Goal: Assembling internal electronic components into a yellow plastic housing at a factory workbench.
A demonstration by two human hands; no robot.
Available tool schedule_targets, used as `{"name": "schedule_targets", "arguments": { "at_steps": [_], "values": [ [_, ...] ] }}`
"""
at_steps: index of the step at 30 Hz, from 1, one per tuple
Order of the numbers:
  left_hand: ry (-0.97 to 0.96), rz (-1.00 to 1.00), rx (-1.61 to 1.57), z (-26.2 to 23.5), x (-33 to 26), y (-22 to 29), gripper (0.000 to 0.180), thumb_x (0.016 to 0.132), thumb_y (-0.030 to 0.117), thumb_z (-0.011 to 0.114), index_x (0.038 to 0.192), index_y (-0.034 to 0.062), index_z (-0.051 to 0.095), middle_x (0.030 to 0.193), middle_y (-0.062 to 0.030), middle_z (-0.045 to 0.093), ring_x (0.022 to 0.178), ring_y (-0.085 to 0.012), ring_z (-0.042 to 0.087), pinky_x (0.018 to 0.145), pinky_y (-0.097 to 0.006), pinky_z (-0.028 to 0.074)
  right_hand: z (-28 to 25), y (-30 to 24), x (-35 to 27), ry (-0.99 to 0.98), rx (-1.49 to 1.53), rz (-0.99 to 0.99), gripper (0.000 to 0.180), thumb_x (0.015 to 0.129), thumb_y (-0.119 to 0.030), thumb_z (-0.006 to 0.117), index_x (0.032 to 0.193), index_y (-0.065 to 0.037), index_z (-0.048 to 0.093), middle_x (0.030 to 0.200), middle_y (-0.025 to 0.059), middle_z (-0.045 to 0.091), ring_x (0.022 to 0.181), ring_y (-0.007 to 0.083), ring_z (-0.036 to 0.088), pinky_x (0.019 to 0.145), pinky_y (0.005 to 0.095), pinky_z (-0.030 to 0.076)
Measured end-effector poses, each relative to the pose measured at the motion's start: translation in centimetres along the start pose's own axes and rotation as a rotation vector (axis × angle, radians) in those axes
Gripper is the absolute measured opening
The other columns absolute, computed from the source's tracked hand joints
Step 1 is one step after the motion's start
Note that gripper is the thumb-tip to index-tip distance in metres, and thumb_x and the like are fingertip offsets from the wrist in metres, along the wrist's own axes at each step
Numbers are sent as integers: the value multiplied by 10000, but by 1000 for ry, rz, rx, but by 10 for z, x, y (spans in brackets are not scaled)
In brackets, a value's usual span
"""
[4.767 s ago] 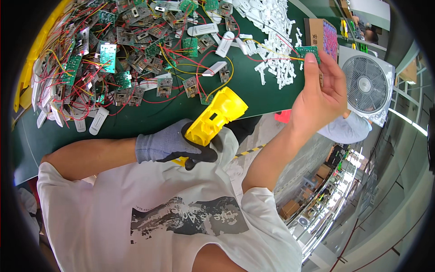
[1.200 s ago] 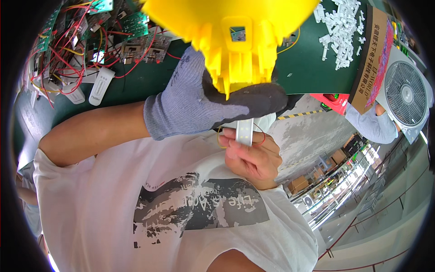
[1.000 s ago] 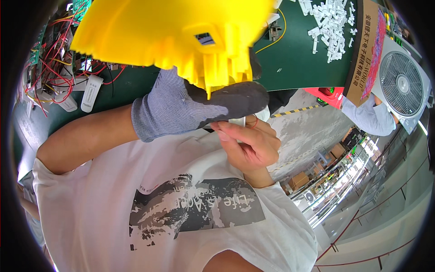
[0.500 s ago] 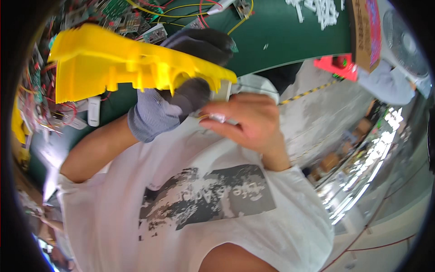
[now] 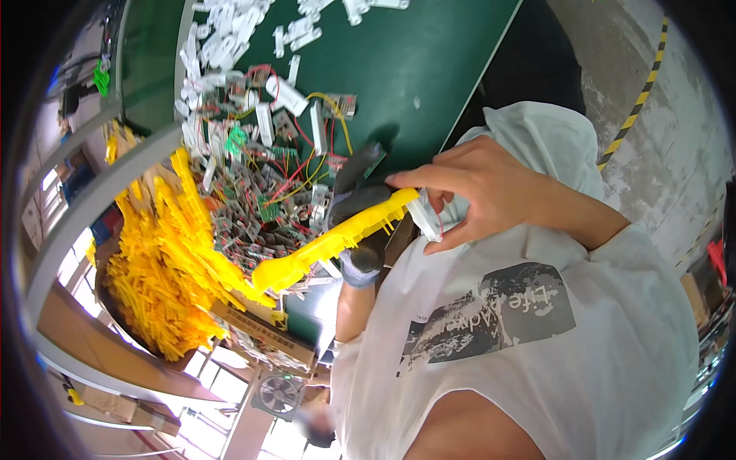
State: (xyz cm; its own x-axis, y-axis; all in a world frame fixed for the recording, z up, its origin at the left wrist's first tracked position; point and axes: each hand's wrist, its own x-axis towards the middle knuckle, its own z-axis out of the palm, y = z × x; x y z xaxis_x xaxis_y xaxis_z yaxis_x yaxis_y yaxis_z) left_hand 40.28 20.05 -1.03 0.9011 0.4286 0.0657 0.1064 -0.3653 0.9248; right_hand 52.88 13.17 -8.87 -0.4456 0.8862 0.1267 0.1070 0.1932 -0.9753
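My left hand (image 5: 359,201), in a dark-palmed grey glove, is closed around a long yellow plastic housing (image 5: 330,241). The housing slants, its ribbed side toward me. At its right end a white plastic case (image 5: 423,220) sticks out, with a thin reddish wire by its lower end. My bare right hand (image 5: 487,184) grips this end: the thumb presses the bottom of the white case and the index finger reaches to the top of the housing, near the gloved fingers. A small green piece (image 5: 375,162) shows by the gloved fingertips; what it is I cannot tell.
Circuit boards with wires (image 5: 253,184) lie heaped on the green table (image 5: 406,61). White plastic cases (image 5: 230,31) are spread at its far side. On the left, yellow housings (image 5: 157,268) fill a container beside a grey metal frame (image 5: 100,192). A fan (image 5: 280,392) stands beyond a cardboard box (image 5: 264,335).
My view has swung left, bringing the yellow pile into sight. The yellow housing has turned in my left hand's grip. My right hand has shifted from a small wired connector to the white case.
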Motion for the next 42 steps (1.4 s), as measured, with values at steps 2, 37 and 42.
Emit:
{"name": "schedule_targets", "arguments": {
  "at_steps": [2, 37, 42],
  "values": [
    [-4, -5, 8, 3, 5, 7, 407, 776, 76, 724, 1140, -2, 560, 1136, -121, 589, 1008, -214, 582, 848, -323, 493, 1, 2, 1, -36, -149, -17, 716, 595, -344, 855, 1222, -115, 597, 643, -9, 612, 575, 150, 617, 509, 258, 461],
    [1529, -114, -197, 104, -32, 13, 395, 778, -2, 699, 1147, -15, 557, 1112, -127, 610, 973, -204, 613, 831, -316, 513, -69, 16, 1, -124, 249, 271, 683, 545, -41, 821, 1186, -66, 586, 535, -45, 484, 489, 6, 429, 453, 187, 275],
    [1627, -114, -213, 90, -14, -37, 395, 778, -13, 695, 1148, -17, 557, 1109, -127, 613, 968, -203, 617, 829, -315, 516, -62, -7, 9, -49, -180, 350, 267, 666, -163, 809, 896, -92, 693, 536, 11, 530, 445, 69, 481, 435, 226, 343]
  ]
}}
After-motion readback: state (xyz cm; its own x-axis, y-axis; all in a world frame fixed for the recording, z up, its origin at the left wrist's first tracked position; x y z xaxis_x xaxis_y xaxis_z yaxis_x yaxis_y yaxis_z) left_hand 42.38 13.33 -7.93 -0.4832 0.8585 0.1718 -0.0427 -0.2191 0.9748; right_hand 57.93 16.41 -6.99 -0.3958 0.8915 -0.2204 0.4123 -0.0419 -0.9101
